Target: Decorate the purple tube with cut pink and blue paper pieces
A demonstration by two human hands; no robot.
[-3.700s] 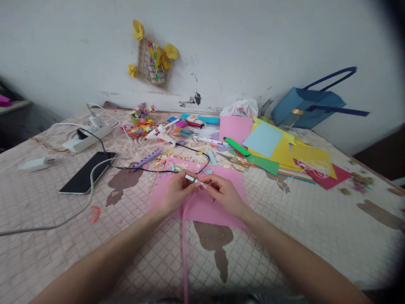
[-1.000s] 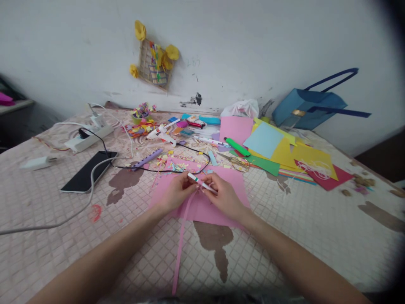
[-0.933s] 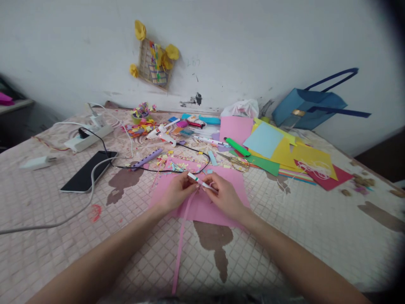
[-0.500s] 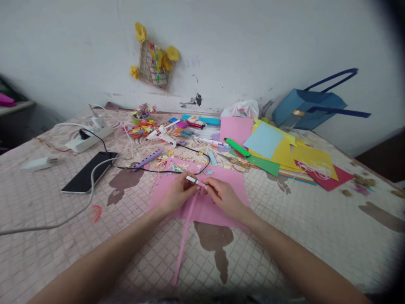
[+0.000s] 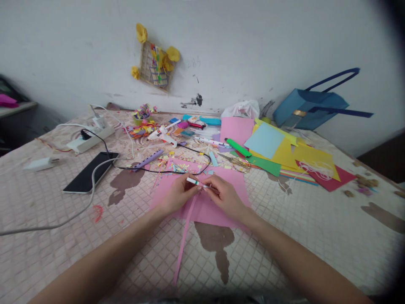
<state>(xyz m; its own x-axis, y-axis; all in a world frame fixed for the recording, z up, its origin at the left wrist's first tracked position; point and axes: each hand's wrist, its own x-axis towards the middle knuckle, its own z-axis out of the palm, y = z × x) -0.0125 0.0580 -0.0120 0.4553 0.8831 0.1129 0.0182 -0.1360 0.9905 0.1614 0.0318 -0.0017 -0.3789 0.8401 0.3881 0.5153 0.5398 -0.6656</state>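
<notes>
A slim white pen with a green band (image 5: 191, 180) is held slantwise between my two hands. My left hand (image 5: 179, 192) closes round its left part, thumb and fingers pinched together. The fingertips of my right hand (image 5: 223, 194) pinch its right end. From the pen a narrow pink paper strip (image 5: 183, 245) hangs toward me, its lower end lying on the table; whether its upper end is wound round the pen is hidden by my fingers. Beneath both hands lies a pink sheet (image 5: 205, 213), with small paper scraps (image 5: 177, 166) along its far edge.
Behind my hands lie a glue gun (image 5: 163, 136) with a black cord, scissors (image 5: 238, 163) and a green cutter (image 5: 238, 147). Coloured sheets (image 5: 286, 154) spread to the right, near a blue bag (image 5: 310, 107). A black phone (image 5: 91, 173) and a power strip (image 5: 90, 140) sit left.
The view has shifted very slightly. Both hands stay in place on the pen, with the right fingers' grip altered a little. The pink strip hangs almost as before.
</notes>
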